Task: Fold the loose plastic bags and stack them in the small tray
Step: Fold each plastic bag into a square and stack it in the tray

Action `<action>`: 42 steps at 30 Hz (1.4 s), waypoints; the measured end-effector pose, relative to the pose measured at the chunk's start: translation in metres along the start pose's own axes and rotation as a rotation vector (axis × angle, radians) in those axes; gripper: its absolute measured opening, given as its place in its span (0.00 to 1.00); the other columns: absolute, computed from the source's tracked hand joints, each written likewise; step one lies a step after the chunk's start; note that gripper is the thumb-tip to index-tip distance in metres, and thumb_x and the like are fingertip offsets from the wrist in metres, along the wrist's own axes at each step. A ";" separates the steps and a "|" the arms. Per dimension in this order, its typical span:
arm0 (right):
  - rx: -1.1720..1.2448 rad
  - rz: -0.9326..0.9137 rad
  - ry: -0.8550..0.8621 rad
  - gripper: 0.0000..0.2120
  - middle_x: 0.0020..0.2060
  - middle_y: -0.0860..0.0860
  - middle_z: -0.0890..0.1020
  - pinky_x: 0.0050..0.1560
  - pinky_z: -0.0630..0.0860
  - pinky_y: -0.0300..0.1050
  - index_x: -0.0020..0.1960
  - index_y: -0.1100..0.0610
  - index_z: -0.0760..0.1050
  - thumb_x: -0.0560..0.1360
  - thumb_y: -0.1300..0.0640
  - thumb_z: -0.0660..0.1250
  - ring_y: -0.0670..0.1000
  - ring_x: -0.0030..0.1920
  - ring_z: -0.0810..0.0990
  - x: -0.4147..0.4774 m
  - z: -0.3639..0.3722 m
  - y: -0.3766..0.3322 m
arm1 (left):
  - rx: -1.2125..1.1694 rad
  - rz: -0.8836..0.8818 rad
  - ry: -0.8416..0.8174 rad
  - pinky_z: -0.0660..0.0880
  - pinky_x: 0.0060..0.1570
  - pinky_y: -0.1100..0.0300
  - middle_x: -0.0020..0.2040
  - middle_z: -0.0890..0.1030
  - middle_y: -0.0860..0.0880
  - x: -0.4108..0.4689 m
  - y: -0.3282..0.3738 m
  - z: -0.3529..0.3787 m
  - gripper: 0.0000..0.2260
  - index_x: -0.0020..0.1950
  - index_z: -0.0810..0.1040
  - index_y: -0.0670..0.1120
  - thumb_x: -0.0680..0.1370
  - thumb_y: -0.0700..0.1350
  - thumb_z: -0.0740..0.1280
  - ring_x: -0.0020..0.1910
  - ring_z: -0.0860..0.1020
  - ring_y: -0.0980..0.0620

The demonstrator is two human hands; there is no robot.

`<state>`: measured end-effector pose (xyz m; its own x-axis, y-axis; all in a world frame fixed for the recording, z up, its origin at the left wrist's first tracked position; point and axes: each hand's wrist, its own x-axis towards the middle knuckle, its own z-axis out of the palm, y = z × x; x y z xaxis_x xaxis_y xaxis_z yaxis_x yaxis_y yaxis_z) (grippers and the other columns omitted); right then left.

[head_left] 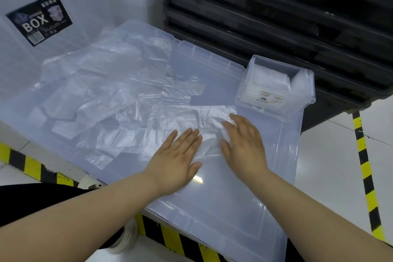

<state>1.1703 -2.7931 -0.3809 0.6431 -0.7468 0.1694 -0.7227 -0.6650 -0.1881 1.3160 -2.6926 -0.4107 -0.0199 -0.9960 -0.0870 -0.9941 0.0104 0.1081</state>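
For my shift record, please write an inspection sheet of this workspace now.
Surface: clear plastic lid, lying flat as worktop.
Job's things: one bag spread under the hands; loose bags heaped left; small tray at right rear, folded bags inside.
Clutter: white round items at the lid's near edge.
Grippers: left hand and right hand flat, pressing the bag.
Cables: nothing seen.
Surroundings: black crates behind; labelled storage box left; striped floor tape.

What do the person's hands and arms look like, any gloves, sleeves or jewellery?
The left hand and right hand are bare: no gloves, rings or watch. No sleeves show on either arm, right down to the frame edge.
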 end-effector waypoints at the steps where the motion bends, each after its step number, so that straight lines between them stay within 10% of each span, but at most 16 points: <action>1: -0.003 -0.074 -0.046 0.21 0.56 0.61 0.79 0.61 0.63 0.49 0.56 0.63 0.77 0.71 0.54 0.56 0.58 0.60 0.71 -0.003 0.005 -0.004 | -0.002 0.008 0.002 0.51 0.66 0.56 0.60 0.79 0.43 0.000 0.001 0.000 0.32 0.60 0.77 0.39 0.82 0.53 0.37 0.59 0.77 0.46; 6: -0.123 -0.173 -0.365 0.35 0.58 0.57 0.79 0.63 0.65 0.45 0.59 0.61 0.77 0.81 0.44 0.36 0.54 0.58 0.79 -0.016 0.009 -0.009 | -0.012 0.010 -0.036 0.60 0.62 0.54 0.60 0.78 0.42 -0.002 0.002 -0.002 0.35 0.60 0.77 0.38 0.81 0.56 0.36 0.59 0.77 0.46; 11: -0.086 -0.142 -0.418 0.28 0.62 0.56 0.76 0.61 0.67 0.46 0.61 0.62 0.75 0.76 0.42 0.52 0.53 0.60 0.78 -0.007 -0.010 0.013 | -0.005 -0.049 -0.146 0.32 0.66 0.62 0.76 0.40 0.50 -0.003 -0.016 -0.021 0.53 0.76 0.42 0.47 0.56 0.72 0.25 0.75 0.40 0.53; 17: -0.006 -0.194 -0.427 0.31 0.75 0.49 0.56 0.64 0.44 0.27 0.75 0.55 0.51 0.75 0.61 0.60 0.46 0.74 0.56 0.004 -0.025 0.019 | -0.019 -0.014 -0.031 0.59 0.69 0.55 0.74 0.60 0.43 -0.009 -0.034 -0.040 0.44 0.73 0.61 0.43 0.60 0.58 0.39 0.72 0.62 0.47; 20: 0.012 -0.189 -0.488 0.33 0.75 0.46 0.51 0.61 0.40 0.25 0.76 0.53 0.48 0.75 0.59 0.59 0.44 0.74 0.50 0.007 -0.025 0.023 | 0.039 0.023 0.057 0.78 0.42 0.57 0.51 0.82 0.42 -0.008 -0.039 -0.035 0.28 0.52 0.82 0.40 0.62 0.48 0.51 0.48 0.83 0.46; 26: 0.003 -0.165 -0.399 0.29 0.73 0.51 0.60 0.69 0.56 0.36 0.73 0.56 0.59 0.75 0.52 0.63 0.48 0.73 0.60 0.003 -0.021 0.017 | 0.125 0.069 0.096 0.79 0.34 0.57 0.46 0.84 0.43 -0.013 -0.038 -0.031 0.22 0.45 0.84 0.40 0.63 0.46 0.55 0.42 0.83 0.46; 29: 0.003 -0.184 -0.274 0.23 0.51 0.57 0.83 0.43 0.79 0.46 0.53 0.63 0.80 0.58 0.61 0.66 0.55 0.47 0.84 0.005 -0.012 0.015 | 0.118 0.086 0.124 0.78 0.30 0.58 0.44 0.84 0.42 -0.012 -0.037 -0.031 0.17 0.43 0.84 0.39 0.58 0.40 0.64 0.40 0.84 0.46; 33: 0.056 -0.146 -0.192 0.19 0.53 0.56 0.82 0.45 0.79 0.46 0.53 0.61 0.80 0.63 0.68 0.67 0.55 0.50 0.83 0.008 -0.016 0.012 | -0.032 0.016 0.172 0.77 0.29 0.62 0.47 0.84 0.46 -0.010 -0.042 -0.041 0.15 0.44 0.84 0.43 0.64 0.38 0.62 0.41 0.84 0.50; 36: 0.165 0.039 -0.292 0.16 0.61 0.50 0.77 0.58 0.66 0.38 0.63 0.55 0.75 0.77 0.63 0.60 0.52 0.63 0.73 0.012 -0.025 0.021 | -0.191 -0.124 0.033 0.72 0.53 0.63 0.62 0.77 0.53 -0.011 -0.053 -0.051 0.17 0.60 0.78 0.47 0.79 0.43 0.52 0.61 0.74 0.52; 42: 0.456 0.348 -0.335 0.07 0.34 0.51 0.79 0.32 0.64 0.37 0.39 0.57 0.74 0.75 0.63 0.61 0.48 0.33 0.72 0.021 -0.030 0.028 | -0.709 -0.463 -0.168 0.63 0.32 0.69 0.33 0.72 0.46 -0.012 -0.071 -0.071 0.15 0.43 0.79 0.35 0.77 0.47 0.64 0.33 0.69 0.52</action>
<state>1.1562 -2.8270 -0.3534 0.4888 -0.8291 -0.2714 -0.7701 -0.2639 -0.5808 1.3941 -2.6880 -0.3472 0.3001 -0.8592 -0.4144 -0.6055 -0.5072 0.6132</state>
